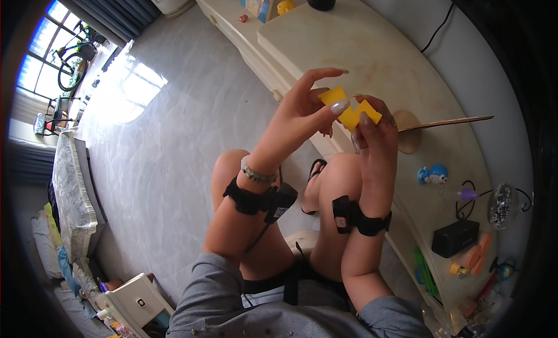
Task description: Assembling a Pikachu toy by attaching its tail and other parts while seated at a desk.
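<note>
A small yellow folded piece of paper (350, 119) is held up between my two hands, over the front edge of the cream dressing table. My left hand (307, 108) pinches its left part, with the thumb on top and the index finger stretched out above it. From the other side, my right hand (376, 127) grips the right part between thumb and fingers. Creases and angled flaps show in the yellow piece. Its underside is hidden by my fingers.
On the cream table (349, 41), right of my hands, stand a round wooden stand with a thin board (447, 123), a blue figurine (433, 174), a black speaker box (455, 238) and an orange item (474, 254). A white cabinet (138, 303) stands lower left.
</note>
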Motion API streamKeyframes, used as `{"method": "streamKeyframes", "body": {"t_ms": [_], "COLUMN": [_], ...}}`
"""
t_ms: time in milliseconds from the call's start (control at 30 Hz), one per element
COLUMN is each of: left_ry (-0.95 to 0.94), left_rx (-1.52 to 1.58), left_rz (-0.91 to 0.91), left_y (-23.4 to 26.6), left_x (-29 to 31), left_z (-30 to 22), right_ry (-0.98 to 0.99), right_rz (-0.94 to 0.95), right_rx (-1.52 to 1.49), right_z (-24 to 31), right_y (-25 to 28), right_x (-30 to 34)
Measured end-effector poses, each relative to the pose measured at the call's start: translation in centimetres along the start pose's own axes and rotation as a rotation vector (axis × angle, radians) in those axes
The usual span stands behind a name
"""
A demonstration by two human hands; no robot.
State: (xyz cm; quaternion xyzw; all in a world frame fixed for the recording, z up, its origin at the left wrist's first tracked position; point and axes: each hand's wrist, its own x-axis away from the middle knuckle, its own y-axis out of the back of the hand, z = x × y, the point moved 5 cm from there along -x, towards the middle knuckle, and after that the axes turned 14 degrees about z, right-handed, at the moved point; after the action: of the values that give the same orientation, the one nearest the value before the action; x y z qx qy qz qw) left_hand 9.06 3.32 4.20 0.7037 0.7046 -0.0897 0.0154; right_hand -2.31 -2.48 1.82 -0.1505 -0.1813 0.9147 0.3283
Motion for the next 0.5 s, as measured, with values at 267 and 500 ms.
{"method": "streamKeyframes", "body": {"t_ms": [267,500], "left_ry": [0.045,0.146], "left_rx": [0.026,0.057], "left_rz": [-0.103,-0.087], "left_y": [0.5,1.3], "left_x": [-0.2,-0.8], "left_z": [1.1,2.5], "right_ry": [-0.041,-0.115], "right_rz": [-0.076,-0.066], "right_rx": [0.169,0.198], "right_z": [-0.2,-0.9], "right_y": [-0.5,0.4], "right_x": [-0.1,-0.4]}}
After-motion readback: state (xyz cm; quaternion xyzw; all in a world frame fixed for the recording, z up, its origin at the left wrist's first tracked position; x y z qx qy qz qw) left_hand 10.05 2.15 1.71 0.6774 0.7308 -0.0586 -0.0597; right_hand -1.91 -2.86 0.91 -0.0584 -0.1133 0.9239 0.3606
